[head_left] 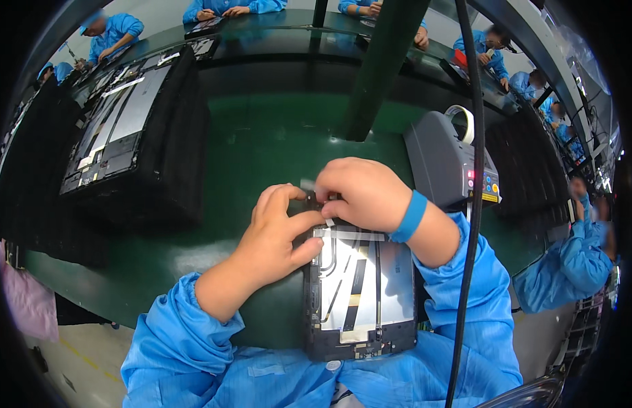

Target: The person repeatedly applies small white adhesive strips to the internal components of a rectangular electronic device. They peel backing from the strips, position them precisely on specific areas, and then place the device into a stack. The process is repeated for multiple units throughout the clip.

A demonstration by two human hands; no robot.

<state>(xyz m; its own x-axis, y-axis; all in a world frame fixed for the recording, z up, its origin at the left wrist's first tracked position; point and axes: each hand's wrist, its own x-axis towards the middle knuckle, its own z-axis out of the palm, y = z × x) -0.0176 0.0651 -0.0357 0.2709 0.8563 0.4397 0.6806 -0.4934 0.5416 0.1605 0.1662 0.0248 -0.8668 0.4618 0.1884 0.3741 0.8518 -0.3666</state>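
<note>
An opened tablet (362, 294) lies near my body at the table's front edge, its silver inner plate, dark cables and a small circuit board at the near end exposed. My left hand (265, 238) is at its far left corner, thumb on the edge and fingers curled around something small and dark. My right hand (363, 194) hovers just past the far edge, thumb and fingers pinched together beside the left fingertips. A small pale strip (308, 185) shows blurred between the hands. What exactly either hand grips is hidden by the fingers.
On the left stands a tall stack of black trays (173, 149) with an opened tablet (119, 122) on top. A grey tape dispenser (438, 160) sits at right. A dark post (380, 75) rises ahead, and a black cable (474, 204) hangs at right. Co-workers sit around the table.
</note>
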